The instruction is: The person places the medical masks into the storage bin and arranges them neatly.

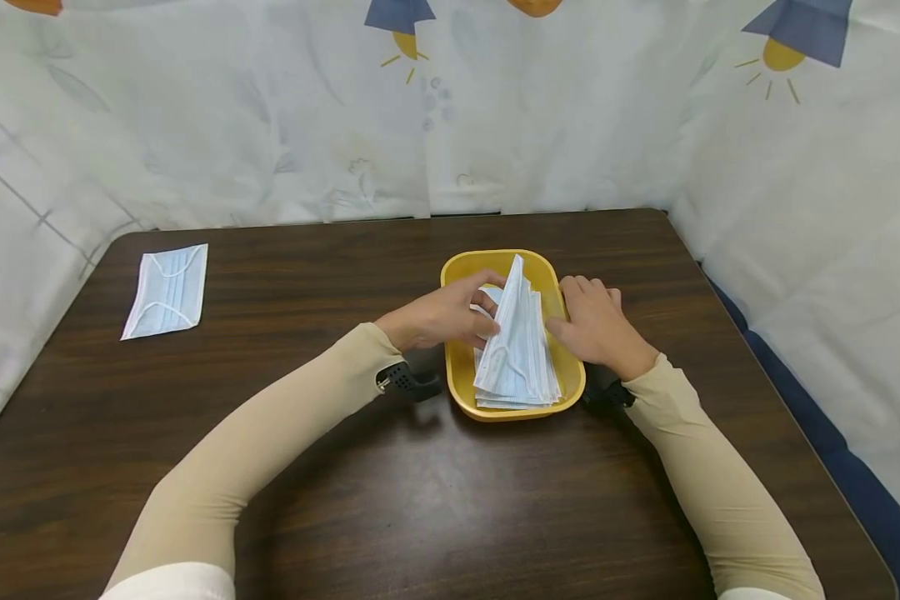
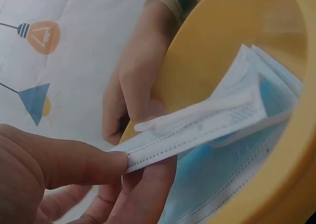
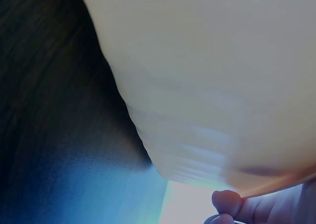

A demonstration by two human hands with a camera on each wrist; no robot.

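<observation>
Between thumb and fingers, my left hand (image 1: pixel 461 310) pinches the edge of a pale blue face mask (image 1: pixel 508 333), lifted at a tilt inside the yellow basin (image 1: pixel 461 387). In the left wrist view, the thumb lies over the dotted seam of that mask (image 2: pixel 197 128). More masks (image 1: pixel 543 358) lie stacked beneath it. My right hand (image 1: pixel 600 325) grips the basin's right rim, thumb on the inner side. The right wrist view is mostly filled by the basin's outer wall (image 3: pixel 197 86), with a few fingertips (image 3: pixel 227 202) near its rim.
A single face mask (image 1: pixel 167 292) lies flat on the far left of the dark wooden table (image 1: pixel 420 517). White printed cloth (image 1: pixel 330 117) hangs behind the table and along its sides. Something dark blue (image 1: pixel 795 400) shows past the right table edge.
</observation>
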